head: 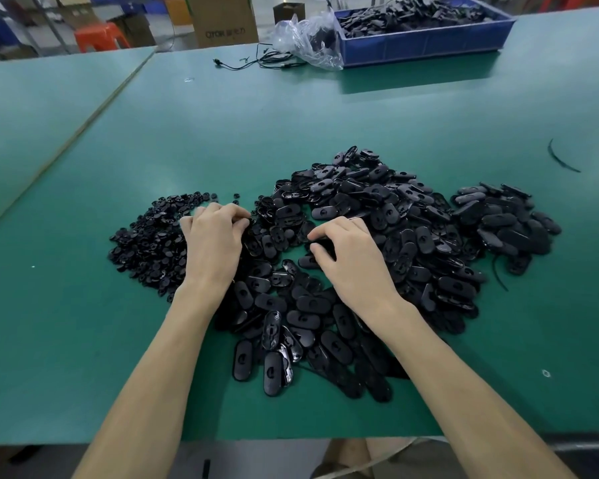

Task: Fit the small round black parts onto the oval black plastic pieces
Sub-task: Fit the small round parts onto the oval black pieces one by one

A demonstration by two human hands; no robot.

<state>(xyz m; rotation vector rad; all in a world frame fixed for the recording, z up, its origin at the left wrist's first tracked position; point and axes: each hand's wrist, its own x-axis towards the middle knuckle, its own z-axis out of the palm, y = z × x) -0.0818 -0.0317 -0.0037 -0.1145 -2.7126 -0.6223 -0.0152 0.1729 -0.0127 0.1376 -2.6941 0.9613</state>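
A heap of small round black parts lies on the green table at the left. A much larger heap of oval black plastic pieces fills the middle, with a smaller stack of oval pieces to its right. My left hand rests between the two heaps, fingers curled and pinched on a small round part at its fingertips. My right hand lies palm down on the oval pile, fingers bent around an oval piece. What sits under either palm is hidden.
A blue bin full of black parts stands at the far right, with a clear plastic bag and thin black cables beside it. A loose black strip lies at the right. Cardboard boxes and an orange stool stand beyond the table.
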